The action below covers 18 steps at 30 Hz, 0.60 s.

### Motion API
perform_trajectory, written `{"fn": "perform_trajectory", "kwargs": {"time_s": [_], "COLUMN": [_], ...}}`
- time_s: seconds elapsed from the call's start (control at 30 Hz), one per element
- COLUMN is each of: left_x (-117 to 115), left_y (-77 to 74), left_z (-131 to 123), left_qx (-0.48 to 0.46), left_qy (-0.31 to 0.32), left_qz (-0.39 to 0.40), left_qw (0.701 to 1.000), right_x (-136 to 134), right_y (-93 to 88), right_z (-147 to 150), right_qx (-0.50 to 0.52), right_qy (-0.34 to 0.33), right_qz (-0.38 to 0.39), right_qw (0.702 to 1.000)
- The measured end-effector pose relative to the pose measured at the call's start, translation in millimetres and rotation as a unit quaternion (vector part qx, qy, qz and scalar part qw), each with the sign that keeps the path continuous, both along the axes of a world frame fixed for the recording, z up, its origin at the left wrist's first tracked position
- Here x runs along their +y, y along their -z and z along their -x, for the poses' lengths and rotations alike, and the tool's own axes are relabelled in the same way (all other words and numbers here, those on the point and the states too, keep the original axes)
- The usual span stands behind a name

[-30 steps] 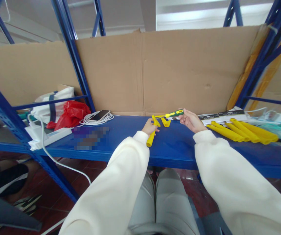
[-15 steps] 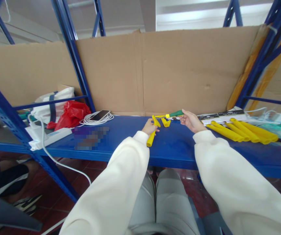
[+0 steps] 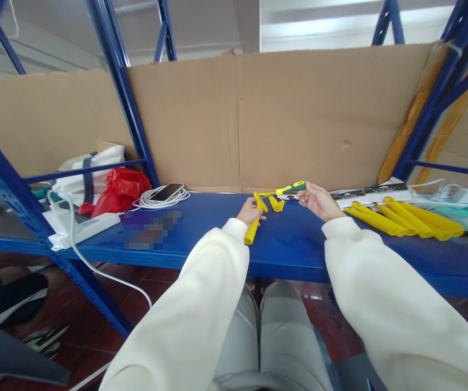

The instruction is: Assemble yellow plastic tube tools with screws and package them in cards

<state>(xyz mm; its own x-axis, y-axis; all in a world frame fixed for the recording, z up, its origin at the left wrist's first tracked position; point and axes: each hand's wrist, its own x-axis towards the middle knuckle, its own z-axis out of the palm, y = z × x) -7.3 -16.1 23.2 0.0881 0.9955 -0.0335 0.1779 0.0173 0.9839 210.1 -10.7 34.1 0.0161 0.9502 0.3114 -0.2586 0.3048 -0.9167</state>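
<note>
My left hand (image 3: 249,212) is closed around a yellow tube-shaped part (image 3: 252,229) that rests slanted on the blue shelf (image 3: 217,239). My right hand (image 3: 319,201) grips a screwdriver with a green and yellow handle (image 3: 291,189), held level with its tip pointing left at the top end of the yellow part. A small yellow piece (image 3: 276,203) lies on the shelf between both hands.
Several long yellow tubes (image 3: 405,218) lie to the right beside a white strip (image 3: 372,194). At the left are a phone on coiled white cable (image 3: 163,195), a red bag (image 3: 118,190), a white power strip (image 3: 83,228). A cardboard sheet (image 3: 283,114) backs the shelf; blue uprights (image 3: 122,92) flank it.
The screwdriver handle has rotated in my right hand: yellow stripe up, then green side, now yellow again. Both hands stay in place.
</note>
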Motion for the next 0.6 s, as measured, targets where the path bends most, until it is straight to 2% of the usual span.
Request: {"fn": "perform_trajectory", "kwargs": {"time_s": [0.2, 0.4, 0.6], "left_x": [2.6, 1.6, -0.3], "left_y": [2.0, 1.1, -0.4], "left_z": [0.2, 0.0, 0.2], "left_qx": [0.002, 0.004, 0.006], "left_qy": [0.001, 0.000, -0.002], "left_qz": [0.001, 0.003, 0.001], "left_qw": [1.000, 1.000, 1.000], "right_x": [2.0, 4.3, 1.5], "right_y": [1.2, 1.5, 1.5], "right_z": [-1.0, -1.2, 0.0], "right_qx": [-0.001, 0.004, -0.010], "right_qy": [0.005, 0.029, 0.014], "right_qz": [-0.017, 0.003, 0.006], "right_qw": [1.000, 1.000, 1.000]}}
